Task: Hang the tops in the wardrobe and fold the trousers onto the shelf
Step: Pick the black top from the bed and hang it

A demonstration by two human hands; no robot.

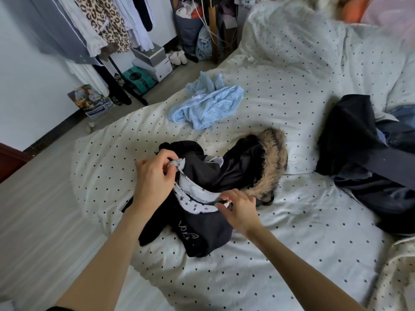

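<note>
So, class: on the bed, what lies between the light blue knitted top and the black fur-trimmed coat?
Nothing: in the head view, only bare dotted bedsheet separates the blue top from the coat.

Both hands (152, 176) pinch a star-print top (197, 199) — bed (292, 221) beneath.

The bed (280, 254) carries a white dotted duvet. On it: a light blue knitted top (206, 106) toward the far edge, a dark hoodie with fur-trimmed coat (224, 176) centrally, and dark trousers (363, 158) at the right edge.
</note>
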